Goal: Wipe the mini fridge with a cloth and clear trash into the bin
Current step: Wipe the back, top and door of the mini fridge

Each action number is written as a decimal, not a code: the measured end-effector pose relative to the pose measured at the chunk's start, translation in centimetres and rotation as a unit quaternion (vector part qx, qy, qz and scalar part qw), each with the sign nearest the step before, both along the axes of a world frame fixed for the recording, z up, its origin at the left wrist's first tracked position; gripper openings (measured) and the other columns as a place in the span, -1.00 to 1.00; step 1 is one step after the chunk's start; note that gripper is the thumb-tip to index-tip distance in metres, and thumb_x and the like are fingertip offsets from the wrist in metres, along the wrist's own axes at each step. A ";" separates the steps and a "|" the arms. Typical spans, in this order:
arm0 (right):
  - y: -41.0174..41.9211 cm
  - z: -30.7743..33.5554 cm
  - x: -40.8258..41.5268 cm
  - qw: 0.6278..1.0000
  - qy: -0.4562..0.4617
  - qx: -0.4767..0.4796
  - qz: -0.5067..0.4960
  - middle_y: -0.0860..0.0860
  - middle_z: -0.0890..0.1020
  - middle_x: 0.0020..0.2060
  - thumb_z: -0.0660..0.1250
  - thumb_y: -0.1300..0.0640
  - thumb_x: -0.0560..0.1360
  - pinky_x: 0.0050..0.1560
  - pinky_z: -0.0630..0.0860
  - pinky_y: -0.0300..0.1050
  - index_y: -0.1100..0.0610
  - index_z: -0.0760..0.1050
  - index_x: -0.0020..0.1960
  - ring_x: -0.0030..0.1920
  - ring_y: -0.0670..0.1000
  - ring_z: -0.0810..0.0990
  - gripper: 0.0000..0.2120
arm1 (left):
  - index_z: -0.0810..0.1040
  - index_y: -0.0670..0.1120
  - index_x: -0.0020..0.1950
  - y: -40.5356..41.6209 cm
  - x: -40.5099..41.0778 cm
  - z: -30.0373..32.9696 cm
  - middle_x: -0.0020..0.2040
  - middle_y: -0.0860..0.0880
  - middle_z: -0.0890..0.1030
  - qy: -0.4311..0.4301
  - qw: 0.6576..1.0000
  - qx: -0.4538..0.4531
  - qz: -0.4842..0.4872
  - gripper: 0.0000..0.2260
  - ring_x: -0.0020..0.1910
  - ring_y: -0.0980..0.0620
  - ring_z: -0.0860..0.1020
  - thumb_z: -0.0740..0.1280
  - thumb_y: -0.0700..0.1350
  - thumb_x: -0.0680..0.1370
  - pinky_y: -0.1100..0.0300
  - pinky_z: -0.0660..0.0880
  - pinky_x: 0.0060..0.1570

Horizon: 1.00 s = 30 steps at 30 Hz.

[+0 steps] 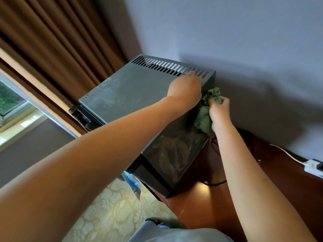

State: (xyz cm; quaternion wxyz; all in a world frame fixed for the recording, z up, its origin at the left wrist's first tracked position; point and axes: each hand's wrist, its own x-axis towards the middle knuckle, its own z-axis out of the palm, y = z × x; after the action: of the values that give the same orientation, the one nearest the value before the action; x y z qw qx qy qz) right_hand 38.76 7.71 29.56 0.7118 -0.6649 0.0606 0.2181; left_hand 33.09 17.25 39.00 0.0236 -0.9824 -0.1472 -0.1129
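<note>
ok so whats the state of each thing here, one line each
dark grey mini fridge: door shut, streaky top and side
crumpled green cloth: bunched against fridge side
right hand: grips cloth
left hand: rests at vent slots
white power strip: lying on wooden desk

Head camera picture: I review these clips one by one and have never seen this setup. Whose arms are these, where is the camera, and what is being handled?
There is no robot here. A person wears a wide-angle camera on the head, looking forward and down, so the two bare arms reaching into the picture are their own.

The dark box is a mini fridge, standing on a reddish wooden surface against a grey wall. Slots run along the far edge of its top.

The left hand rests on the fridge top near those slots and holds nothing that I can see. The right hand grips a crumpled green cloth against the fridge's right side, near the top back corner.

Also visible: brown curtains, a window at left, a black cable and a white power strip on the wood.
</note>
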 end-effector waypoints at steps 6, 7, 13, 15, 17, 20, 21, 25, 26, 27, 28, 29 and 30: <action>0.0 1.0 -0.9 0.996 -0.079 0.026 0.035 -0.01 0.61 0.04 0.37 0.03 0.53 -0.12 0.61 -0.04 -0.01 0.41 0.21 -0.02 -0.01 0.64 -0.71 | 0.61 -0.08 0.22 0.0 0.2 0.0 0.19 -0.07 0.53 -0.001 1.000 0.006 0.009 -0.73 -0.04 -0.12 0.56 0.21 -0.23 0.59 0.08 0.38 -0.22; 0.2 1.2 -0.7 0.993 -0.112 0.021 0.019 -0.06 0.62 0.03 0.36 0.03 0.52 -0.11 0.61 -0.05 -0.04 0.42 0.20 -0.03 -0.05 0.64 -0.73 | 0.61 -0.08 0.20 0.0 0.2 0.0 0.17 -0.07 0.53 0.000 1.000 0.006 0.011 -0.74 -0.06 -0.12 0.55 0.21 -0.24 0.60 0.07 0.38 -0.23; -0.4 -0.1 0.5 0.995 -0.073 -0.058 0.023 -0.04 0.56 0.02 0.26 0.01 0.60 -0.06 0.54 -0.02 -0.02 0.38 0.26 0.01 0.02 0.57 -0.75 | 0.63 -0.05 0.24 0.2 0.0 -0.5 0.22 -0.06 0.53 0.002 1.000 -0.010 0.003 -0.66 0.01 -0.16 0.59 0.19 -0.26 0.57 0.05 0.52 -0.16; -0.8 -0.4 -0.1 0.994 -0.026 -0.069 0.076 0.05 0.58 0.06 0.27 0.01 0.59 -0.17 0.51 -0.06 0.02 0.39 0.24 -0.02 0.05 0.59 -0.75 | 0.63 -0.05 0.25 0.0 -0.2 -0.6 0.22 -0.06 0.53 -0.004 1.000 -0.013 0.007 -0.65 -0.01 -0.14 0.59 0.19 -0.26 0.57 0.06 0.52 -0.18; -0.9 -0.1 -0.8 0.996 -0.030 -0.033 0.082 0.08 0.61 0.04 0.32 0.03 0.55 -0.21 0.54 -0.06 0.04 0.43 0.20 -0.02 0.07 0.63 -0.75 | 0.62 -0.06 0.26 -0.3 -0.3 -0.5 0.21 -0.06 0.52 -0.003 1.000 -0.018 0.009 -0.67 -0.07 -0.10 0.55 0.21 -0.25 0.56 0.07 0.46 -0.22; -0.1 1.2 -0.8 0.995 -0.091 0.028 0.037 0.01 0.64 0.02 0.36 0.07 0.51 -0.15 0.62 -0.04 0.00 0.46 0.20 -0.04 0.01 0.67 -0.73 | 0.60 -0.08 0.18 -0.4 -0.6 -0.1 0.16 -0.06 0.49 0.006 1.000 -0.017 0.009 -0.74 -0.14 -0.08 0.48 0.23 -0.24 0.56 0.09 0.36 -0.26; 0.1 1.4 -0.5 0.993 -0.117 0.021 0.017 -0.04 0.63 0.02 0.34 0.08 0.51 -0.11 0.60 -0.06 -0.03 0.46 0.22 -0.03 -0.04 0.65 -0.72 | 0.59 -0.09 0.14 -0.4 -0.7 0.0 0.13 -0.06 0.48 0.009 1.000 -0.018 0.008 -0.77 -0.15 -0.08 0.48 0.23 -0.23 0.56 0.09 0.35 -0.27; 0.1 0.2 0.3 0.994 -0.104 -0.023 -0.001 -0.08 0.57 0.08 0.24 0.04 0.60 0.00 0.55 -0.05 -0.08 0.37 0.35 0.05 -0.04 0.58 -0.68 | 0.61 -0.10 0.20 -0.1 -1.0 -0.5 0.14 -0.05 0.48 0.008 1.000 -0.028 0.000 -0.70 -0.09 -0.11 0.52 0.19 -0.25 0.55 0.06 0.46 -0.23; 0.0 -0.4 0.5 0.998 -0.066 -0.021 0.012 -0.03 0.56 0.11 0.23 0.03 0.61 0.03 0.56 -0.01 -0.06 0.35 0.37 0.08 0.02 0.58 -0.66 | 0.60 -0.09 0.24 -0.1 -1.0 -0.5 0.16 -0.06 0.48 0.006 1.000 -0.029 -0.003 -0.67 -0.07 -0.12 0.54 0.19 -0.25 0.55 0.04 0.49 -0.20; -0.2 -0.7 0.5 0.999 -0.024 -0.023 0.032 0.03 0.56 0.13 0.24 0.02 0.61 0.05 0.57 0.03 -0.04 0.33 0.38 0.08 0.08 0.58 -0.65 | 0.60 -0.09 0.26 0.0 -1.0 -0.6 0.16 -0.06 0.48 0.005 1.000 -0.029 -0.006 -0.66 -0.05 -0.12 0.54 0.19 -0.25 0.55 0.04 0.50 -0.18; -0.5 -0.9 0.2 0.998 0.014 -0.028 0.058 0.08 0.56 0.14 0.25 0.01 0.60 0.04 0.58 0.05 -0.02 0.32 0.38 0.07 0.11 0.59 -0.64 | 0.60 -0.09 0.26 0.0 -1.0 -0.5 0.16 -0.06 0.48 0.006 0.999 -0.030 -0.008 -0.65 -0.05 -0.12 0.54 0.19 -0.26 0.55 0.04 0.50 -0.18; -0.8 -1.1 -0.2 0.995 0.039 -0.034 0.083 0.10 0.56 0.12 0.26 -0.01 0.59 -0.01 0.59 0.04 -0.01 0.33 0.36 0.04 0.12 0.60 -0.64 | 0.60 -0.09 0.27 0.0 -0.9 -0.5 0.15 -0.06 0.48 0.007 0.999 -0.031 -0.010 -0.65 -0.05 -0.12 0.54 0.19 -0.26 0.55 0.04 0.49 -0.18; -1.0 -1.2 -0.7 0.993 0.045 -0.039 0.099 0.10 0.57 0.09 0.28 -0.01 0.58 -0.07 0.58 0.02 0.01 0.35 0.33 0.02 0.12 0.61 -0.66 | 0.60 -0.08 0.27 0.1 -0.9 -0.5 0.15 -0.06 0.48 0.009 0.999 -0.032 -0.010 -0.65 -0.05 -0.12 0.54 0.19 -0.26 0.54 0.04 0.50 -0.17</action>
State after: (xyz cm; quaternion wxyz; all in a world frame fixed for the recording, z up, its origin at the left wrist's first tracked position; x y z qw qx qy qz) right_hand 38.06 6.70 28.40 0.6564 -0.6847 0.0347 0.3150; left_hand 32.20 17.34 38.53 -0.0071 -0.9851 -0.1402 -0.0991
